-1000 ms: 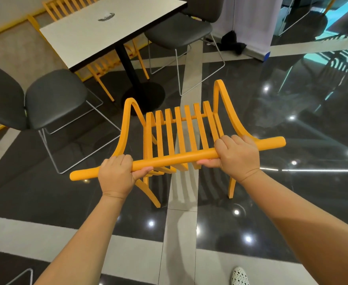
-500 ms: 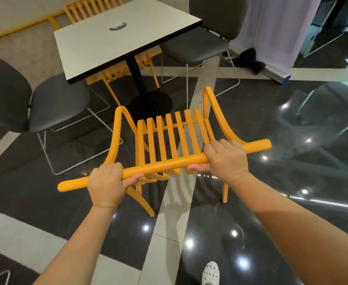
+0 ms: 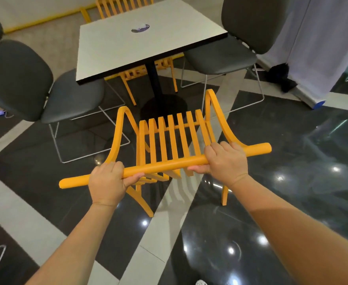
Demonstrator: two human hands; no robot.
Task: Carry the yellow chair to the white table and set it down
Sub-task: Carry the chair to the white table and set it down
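You're gripping the yellow chair (image 3: 169, 140) w/ both hands: left hand (image 3: 107, 183) & right hand (image 3: 226, 162) fingers wrapped tight round its top rail. White table (image 3: 148, 44) is sitting just beyond your fingertips.

My one head-worn view looks forward and steeply down, close over both forearms, with the table (image 3: 148, 46) near ahead and glossy floor (image 3: 292, 182) below.

1. A grey padded chair (image 3: 45, 93) on thin wire legs stands at the left.
2. Another grey chair (image 3: 228, 54) stands at the right.
3. A dark bundle (image 3: 282, 76) lies against a pale curtain (image 3: 321, 38).
4. Glossy black floor (image 3: 292, 171) with pale stripes.
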